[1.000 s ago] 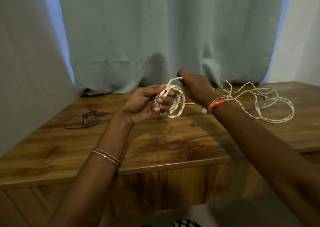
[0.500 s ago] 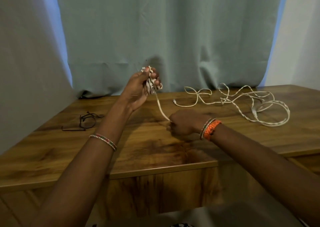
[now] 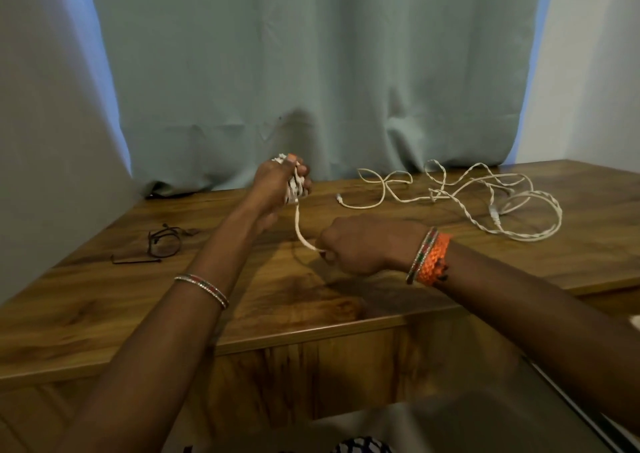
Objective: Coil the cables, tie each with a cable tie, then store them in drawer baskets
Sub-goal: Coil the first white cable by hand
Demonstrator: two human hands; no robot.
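Note:
My left hand [image 3: 277,186] is raised over the wooden table [image 3: 104,300] and grips a small bunch of coiled white cable [image 3: 293,186]. One strand of that cable [image 3: 300,234] runs down and right to my right hand [image 3: 360,245], which pinches its end in a closed fist low over the tabletop. A second, loose white cable [image 3: 485,196] lies tangled in loops on the table at the back right, apart from both hands.
Thin black cable ties [image 3: 162,243] lie on the left part of the table. A grey-green curtain [image 3: 311,72] hangs behind the table's far edge. Wooden drawer fronts [image 3: 311,376] show below the near edge.
One second ago both hands were together at the coil. My right hand then drew a strand down and toward me, while my left lifted the coil; little has moved in the last half second.

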